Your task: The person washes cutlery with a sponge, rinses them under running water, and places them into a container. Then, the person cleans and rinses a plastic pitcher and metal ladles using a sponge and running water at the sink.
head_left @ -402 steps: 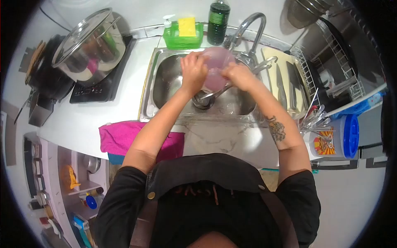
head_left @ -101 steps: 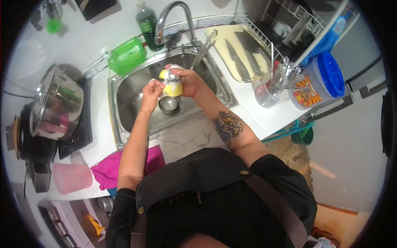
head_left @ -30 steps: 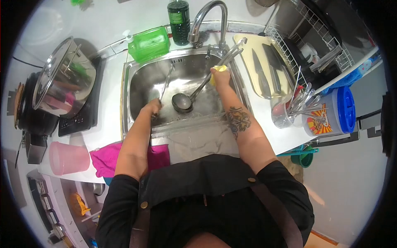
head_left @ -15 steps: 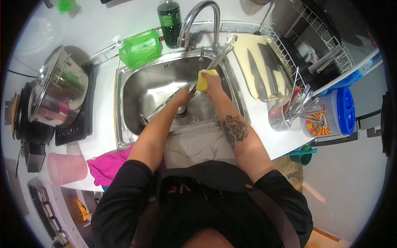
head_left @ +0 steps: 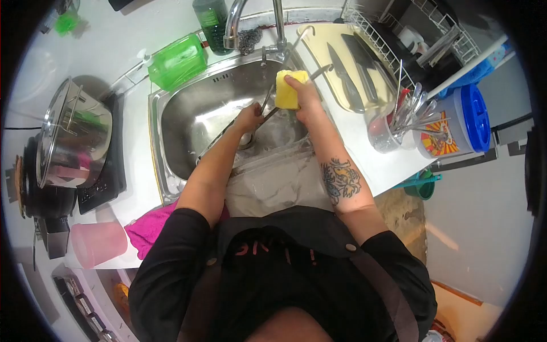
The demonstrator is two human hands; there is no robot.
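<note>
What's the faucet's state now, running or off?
Apparently off: the faucet shows no stream of water between spout and sink.

Both arms (head_left: 215, 179) extended forward and inward

The left hand (head_left: 249, 118) is curled into a grip, its wrist (head_left: 238, 132) angled inward; the right hand (head_left: 306, 96) is held slightly farther forward, thumb (head_left: 292, 82) uppermost; the right forearm (head_left: 322, 141) is marked by a tattoo (head_left: 341, 181).
</note>
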